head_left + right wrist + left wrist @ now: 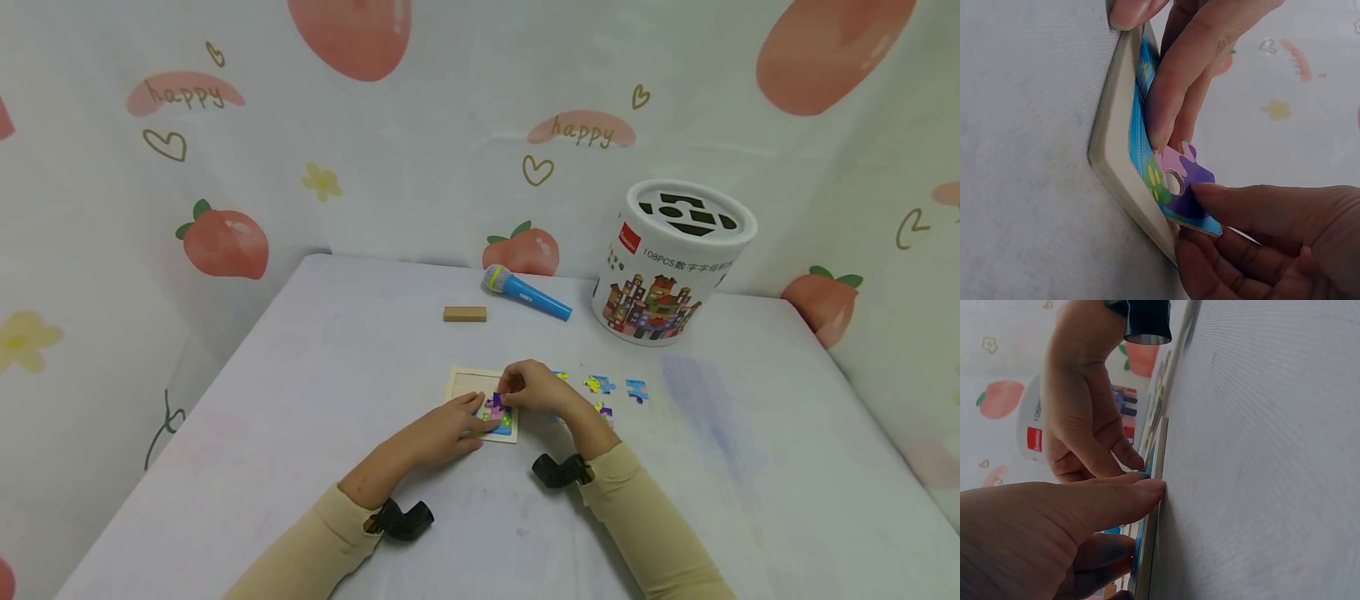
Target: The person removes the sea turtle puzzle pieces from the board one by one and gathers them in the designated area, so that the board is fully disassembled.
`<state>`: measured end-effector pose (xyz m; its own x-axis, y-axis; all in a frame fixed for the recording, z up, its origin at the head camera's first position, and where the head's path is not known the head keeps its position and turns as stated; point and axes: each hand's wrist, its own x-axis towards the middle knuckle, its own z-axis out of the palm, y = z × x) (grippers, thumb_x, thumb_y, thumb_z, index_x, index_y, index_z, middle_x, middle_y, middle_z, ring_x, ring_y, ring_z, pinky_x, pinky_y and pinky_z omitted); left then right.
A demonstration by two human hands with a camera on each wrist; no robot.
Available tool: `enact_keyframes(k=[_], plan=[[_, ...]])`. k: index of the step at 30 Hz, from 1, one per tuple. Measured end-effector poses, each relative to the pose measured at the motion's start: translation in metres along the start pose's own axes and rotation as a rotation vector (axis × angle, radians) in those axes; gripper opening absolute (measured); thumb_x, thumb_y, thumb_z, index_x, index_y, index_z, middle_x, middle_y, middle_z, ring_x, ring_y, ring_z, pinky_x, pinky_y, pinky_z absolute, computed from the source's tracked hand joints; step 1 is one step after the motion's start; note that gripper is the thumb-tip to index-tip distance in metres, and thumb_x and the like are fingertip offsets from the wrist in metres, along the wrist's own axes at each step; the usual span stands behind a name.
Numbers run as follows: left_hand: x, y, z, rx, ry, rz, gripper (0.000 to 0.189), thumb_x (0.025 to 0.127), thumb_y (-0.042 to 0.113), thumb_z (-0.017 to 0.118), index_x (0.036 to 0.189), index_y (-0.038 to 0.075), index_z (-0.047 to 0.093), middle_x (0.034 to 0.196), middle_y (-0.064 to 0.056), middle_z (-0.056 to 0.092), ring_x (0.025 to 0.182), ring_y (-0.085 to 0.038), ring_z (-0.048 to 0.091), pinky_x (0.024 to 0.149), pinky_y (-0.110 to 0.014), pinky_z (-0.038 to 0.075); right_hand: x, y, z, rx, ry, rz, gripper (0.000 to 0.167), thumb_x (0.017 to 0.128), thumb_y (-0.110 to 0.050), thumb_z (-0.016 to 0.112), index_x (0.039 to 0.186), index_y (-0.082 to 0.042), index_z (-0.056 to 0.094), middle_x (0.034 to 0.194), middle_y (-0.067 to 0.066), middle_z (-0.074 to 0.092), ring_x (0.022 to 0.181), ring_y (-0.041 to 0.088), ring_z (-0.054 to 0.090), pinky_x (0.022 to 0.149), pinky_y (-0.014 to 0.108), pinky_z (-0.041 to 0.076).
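Observation:
A small wooden puzzle tray [468, 370] lies on the table, several coloured pieces set in its near part. My left hand [447, 429] rests on it from the left; in the right wrist view its fairly straight fingers [1169, 94] press on the pieces while the thumb lies at the rim. My right hand [542, 388] pinches a purple and pink puzzle piece [1196, 175] between thumb and fingers at the tray's right side. That piece is tilted, its edge raised above the rim. Loose puzzle pieces [600, 384] lie right of the tray, some partly hidden by my right hand.
Behind the tray lie a flat wooden block [465, 314] and a blue toy microphone [532, 295]. A large white tub [660, 267] with a slotted lid stands at the back right. A printed cloth [420, 167] hangs behind the white table [315, 350].

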<state>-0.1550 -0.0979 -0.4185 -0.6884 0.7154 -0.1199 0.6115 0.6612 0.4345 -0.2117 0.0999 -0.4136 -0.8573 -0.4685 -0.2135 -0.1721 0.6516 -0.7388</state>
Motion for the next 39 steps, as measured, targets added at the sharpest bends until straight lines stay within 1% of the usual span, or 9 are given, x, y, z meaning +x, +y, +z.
enact_keyframes(k=[2, 8, 16, 24, 32, 39], plan=[[-0.001, 0.001, -0.001, -0.008, -0.005, -0.003, 0.037, 0.093, 0.018, 0.057, 0.130, 0.013, 0.056, 0.146, -0.024, 0.032, 0.140, -0.036, 0.026, 0.109, -0.047, 0.033, 0.000, 0.001, 0.000, 0.014, -0.003, -0.009, 0.004, 0.085, -0.004, 0.065, 0.087, -0.002, 0.063, 0.081, 0.004, 0.061, 0.071, 0.012, 0.052, 0.064, 0.022, 0.045], [-0.001, 0.002, -0.002, -0.025, -0.014, -0.015, 0.037, 0.093, 0.019, 0.056, 0.130, 0.013, 0.056, 0.147, -0.025, 0.031, 0.140, -0.036, 0.025, 0.109, -0.047, 0.032, -0.003, 0.002, -0.002, 0.064, -0.022, 0.002, 0.007, 0.086, -0.006, 0.064, 0.091, -0.002, 0.064, 0.079, 0.003, 0.060, 0.069, 0.011, 0.051, 0.063, 0.021, 0.044], [-0.002, 0.004, -0.003, -0.022, -0.013, -0.014, 0.037, 0.093, 0.019, 0.056, 0.130, 0.013, 0.056, 0.147, -0.025, 0.031, 0.140, -0.036, 0.026, 0.109, -0.048, 0.032, -0.008, 0.008, -0.007, 0.118, -0.030, 0.033, 0.010, 0.086, -0.009, 0.064, 0.094, -0.002, 0.065, 0.078, 0.002, 0.061, 0.069, 0.012, 0.053, 0.064, 0.022, 0.046], [-0.001, 0.003, -0.002, -0.019, -0.008, -0.022, 0.037, 0.093, 0.020, 0.057, 0.129, 0.013, 0.056, 0.147, -0.025, 0.031, 0.140, -0.035, 0.026, 0.110, -0.047, 0.030, -0.021, 0.015, -0.016, 0.187, -0.022, 0.073, 0.014, 0.087, -0.012, 0.064, 0.097, -0.001, 0.064, 0.079, 0.002, 0.061, 0.070, 0.012, 0.054, 0.066, 0.023, 0.050], [0.000, 0.003, -0.001, -0.018, -0.008, -0.043, 0.038, 0.093, 0.022, 0.056, 0.130, 0.014, 0.056, 0.147, -0.024, 0.031, 0.140, -0.034, 0.026, 0.111, -0.047, 0.030, -0.036, 0.028, -0.028, 0.149, 0.001, 0.065, 0.017, 0.088, -0.016, 0.064, 0.097, -0.001, 0.065, 0.083, 0.003, 0.063, 0.072, 0.013, 0.054, 0.068, 0.023, 0.048], [0.000, 0.003, 0.001, -0.014, 0.001, -0.048, 0.037, 0.093, 0.021, 0.057, 0.129, 0.014, 0.056, 0.148, -0.023, 0.031, 0.140, -0.034, 0.026, 0.110, -0.047, 0.030, -0.049, 0.037, -0.039, 0.172, 0.009, 0.086, 0.016, 0.088, -0.013, 0.064, 0.097, 0.000, 0.064, 0.082, 0.003, 0.062, 0.073, 0.013, 0.053, 0.065, 0.025, 0.048]])
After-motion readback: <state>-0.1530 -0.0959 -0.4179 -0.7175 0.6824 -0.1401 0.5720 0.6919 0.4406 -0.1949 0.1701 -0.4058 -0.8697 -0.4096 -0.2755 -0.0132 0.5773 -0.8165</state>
